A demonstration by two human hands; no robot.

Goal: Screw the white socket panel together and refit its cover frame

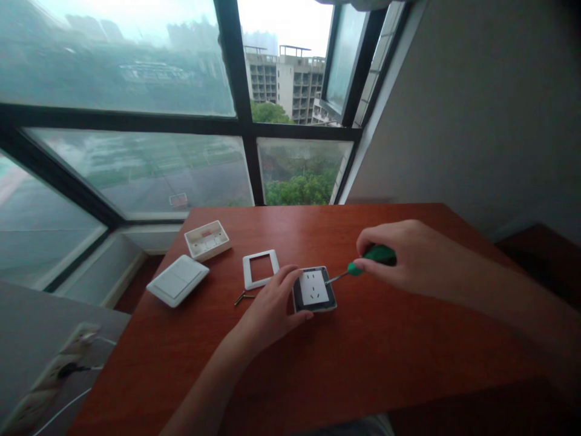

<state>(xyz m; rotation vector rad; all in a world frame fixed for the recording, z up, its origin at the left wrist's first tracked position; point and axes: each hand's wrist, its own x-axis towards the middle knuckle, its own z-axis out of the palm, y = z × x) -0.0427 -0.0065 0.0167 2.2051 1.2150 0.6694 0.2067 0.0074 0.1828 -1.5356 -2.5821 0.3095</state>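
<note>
A white wall socket point(314, 288) in a dark frame lies on the red-brown table point(363, 351). My left hand point(272, 306) grips its left edge between thumb and fingers. My right hand point(403, 257) is closed round a green-handled screwdriver point(370, 259). The screwdriver's metal tip touches the socket's right side. A white cover frame point(260, 269) lies just left of the socket. Two screws point(242, 297) rest beside my left hand.
A white double switch point(178, 280) and a white back box point(207, 240) sit at the table's left far corner. A power strip point(49, 369) with a plugged cable lies on the grey ledge at lower left. Large windows stand behind the table, a wall to the right.
</note>
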